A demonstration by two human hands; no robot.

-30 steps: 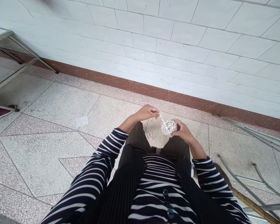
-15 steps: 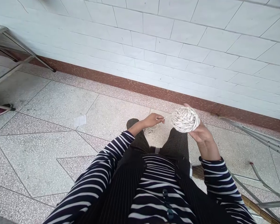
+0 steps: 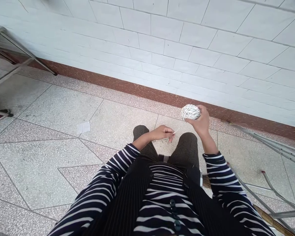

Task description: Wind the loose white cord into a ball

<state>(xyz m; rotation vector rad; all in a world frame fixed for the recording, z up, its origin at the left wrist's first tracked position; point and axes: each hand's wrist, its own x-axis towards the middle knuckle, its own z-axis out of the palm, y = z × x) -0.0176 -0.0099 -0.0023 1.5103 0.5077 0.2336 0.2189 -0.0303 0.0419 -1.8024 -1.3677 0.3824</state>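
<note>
A ball of white yarn with darker flecks (image 3: pixel 191 112) is gripped in my right hand (image 3: pixel 202 123), thumb below and fingers over its right side. It hangs in the air beyond my right knee. My left hand (image 3: pixel 163 133) is above my left knee, its thumb and fingertips pinching a thin strand of yarn (image 3: pixel 173 133). Between the hands the strand is too faint to follow clearly. Both hands are apart, the right one farther forward.
A white tiled wall (image 3: pixel 167 42) with a red-brown base strip rises ahead. On the speckled floor lies a white paper piece (image 3: pixel 83 127). A metal-framed table (image 3: pixel 22 62) stands at left; metal legs (image 3: pixel 272 186) and a straw broom (image 3: pixel 267 216) are at right.
My right hand has moved forward and slightly left with the yarn ball, and turned so its back shows more. My left hand has dropped slightly toward my body.
</note>
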